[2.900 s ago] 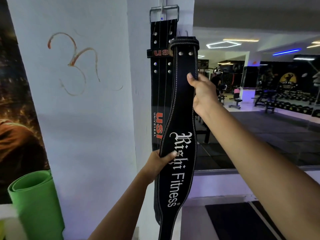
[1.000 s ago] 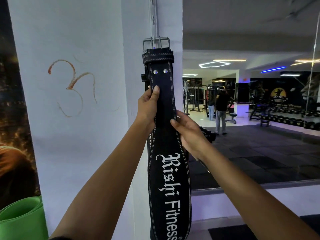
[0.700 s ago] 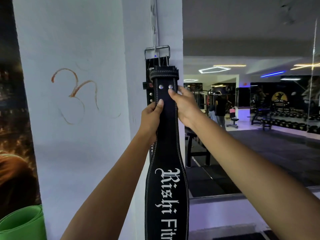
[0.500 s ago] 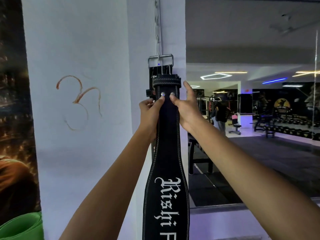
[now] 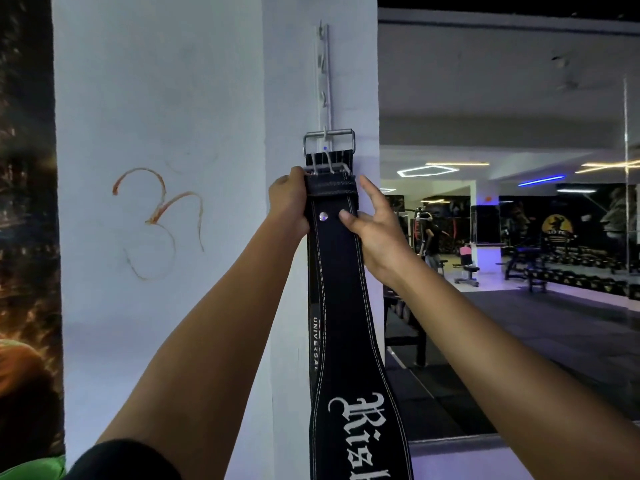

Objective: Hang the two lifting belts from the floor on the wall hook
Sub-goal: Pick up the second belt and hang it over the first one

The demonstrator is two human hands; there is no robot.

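Note:
A black lifting belt with white lettering (image 5: 341,306) hangs down in front of the white pillar. My left hand (image 5: 289,204) grips its top left edge just below the buckle. My right hand (image 5: 372,225) pinches its right edge with thumb on the front and the other fingers spread. Behind it a second black belt (image 5: 314,344) with "UNIVERSAL" print hangs by its steel buckle (image 5: 329,142) from the wall hook (image 5: 325,133) of a white hook rail. The front belt's own buckle prongs sit just under that buckle.
The white pillar (image 5: 156,98) carries an orange painted symbol (image 5: 156,220). A dark poster is at the far left and a green rolled mat (image 5: 31,469) at the bottom left. A large mirror (image 5: 502,237) on the right reflects gym benches and dumbbell racks.
Both hands have climbed the belt to just under its buckle and raised the belt's top closer to the hooked buckle. The view has tilted upward.

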